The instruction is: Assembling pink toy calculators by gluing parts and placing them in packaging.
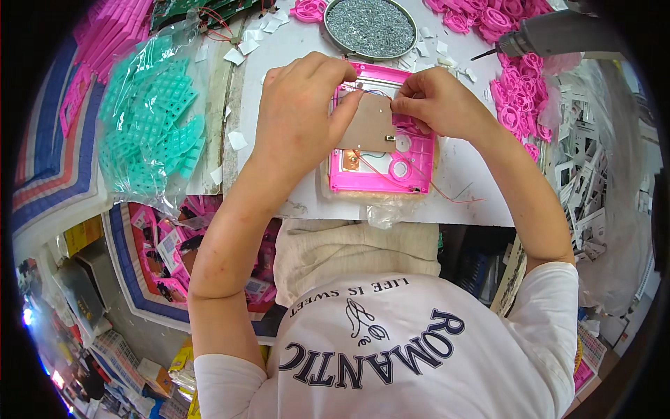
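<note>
A pink plastic case (421,162) lies open-side up on the table in front of me. Over its upper part sits a brown circuit board (373,126), with thin red and dark wires near its top edge. My left hand (301,105) is closed at the board's left edge, thumb along it and fingers over the case's far rim. At the board's upper right corner, the fingertips of my right hand (447,105) are pinched together. A copper-coloured piece (351,160) shows inside the case, and a red wire (457,200) trails out to the right.
A round tin of small screws (370,28) stands at the back. To the right, an electric screwdriver (558,33) juts in above pink plastic rings (518,98). A clear bag of green keypads (150,115) lies left. White scraps (237,141) dot the table.
</note>
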The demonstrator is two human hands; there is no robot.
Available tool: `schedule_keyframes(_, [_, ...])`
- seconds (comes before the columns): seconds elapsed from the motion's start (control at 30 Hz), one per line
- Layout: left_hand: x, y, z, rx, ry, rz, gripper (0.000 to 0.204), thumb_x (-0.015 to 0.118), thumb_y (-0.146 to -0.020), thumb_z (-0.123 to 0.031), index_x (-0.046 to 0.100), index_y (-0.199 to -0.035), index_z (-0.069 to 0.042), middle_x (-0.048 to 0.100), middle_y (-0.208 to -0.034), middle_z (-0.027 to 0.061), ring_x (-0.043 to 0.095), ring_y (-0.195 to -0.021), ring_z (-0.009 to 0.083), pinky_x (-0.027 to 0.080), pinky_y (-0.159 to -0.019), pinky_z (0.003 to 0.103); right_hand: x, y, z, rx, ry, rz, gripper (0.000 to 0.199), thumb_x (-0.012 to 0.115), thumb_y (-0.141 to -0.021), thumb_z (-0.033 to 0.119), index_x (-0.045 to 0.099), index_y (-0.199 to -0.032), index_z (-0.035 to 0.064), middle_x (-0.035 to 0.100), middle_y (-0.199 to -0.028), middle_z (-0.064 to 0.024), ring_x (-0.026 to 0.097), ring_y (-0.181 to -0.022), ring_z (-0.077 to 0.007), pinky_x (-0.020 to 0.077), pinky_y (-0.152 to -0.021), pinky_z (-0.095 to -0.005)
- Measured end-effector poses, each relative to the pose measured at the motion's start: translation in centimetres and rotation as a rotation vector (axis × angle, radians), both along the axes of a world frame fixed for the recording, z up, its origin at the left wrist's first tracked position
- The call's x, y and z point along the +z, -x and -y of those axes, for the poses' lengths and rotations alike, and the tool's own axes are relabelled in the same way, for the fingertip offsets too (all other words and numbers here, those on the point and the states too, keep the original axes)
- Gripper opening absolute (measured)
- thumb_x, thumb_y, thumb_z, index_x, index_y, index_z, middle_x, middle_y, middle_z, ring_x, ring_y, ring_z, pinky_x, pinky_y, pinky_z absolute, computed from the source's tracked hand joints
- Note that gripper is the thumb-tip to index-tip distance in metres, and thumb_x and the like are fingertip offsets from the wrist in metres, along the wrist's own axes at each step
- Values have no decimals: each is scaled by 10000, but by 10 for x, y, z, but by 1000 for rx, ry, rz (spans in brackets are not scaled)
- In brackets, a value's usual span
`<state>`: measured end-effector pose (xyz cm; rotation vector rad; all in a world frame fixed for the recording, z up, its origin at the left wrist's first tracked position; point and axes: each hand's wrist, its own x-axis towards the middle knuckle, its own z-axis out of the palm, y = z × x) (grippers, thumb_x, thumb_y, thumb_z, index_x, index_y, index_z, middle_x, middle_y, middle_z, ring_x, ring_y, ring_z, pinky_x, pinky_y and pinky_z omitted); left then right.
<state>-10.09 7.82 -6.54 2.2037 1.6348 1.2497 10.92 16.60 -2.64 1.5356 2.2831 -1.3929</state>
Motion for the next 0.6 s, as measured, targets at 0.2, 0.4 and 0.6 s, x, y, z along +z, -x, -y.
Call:
schedule_keyframes(0.2, [3,-1,9,-4,-5,4,181,737,-826,-145,674,-984,-82,674,-941,45,657,-894,235,431,-819,374,-11,-10,10,102,-412,-25,231,719,-904,249,711,-907,18,659,-651,-119,625,-528,-216,508,-546,-352])
schedule_keyframes(0.4, [-4,-4,11,-10,-5,21,163,748,-810,-166,669,-944,-116,641,-905,28,639,-872,232,431,-828,403,-20,-24,29,155,-693,-77,113,703,-917,165,696,-950,57,678,-758,-117,641,-612,-279,509,-565,-368])
schedule_keyframes(0.6, [-2,-7,9,-63,-7,-27,101,724,-830,-110,681,-918,-83,669,-898,35,652,-859,227,432,-821,365,-18,-31,35,322,-899,-234,117,723,-862,82,716,-977,58,678,-884,-84,650,-659,-259,520,-596,-359])
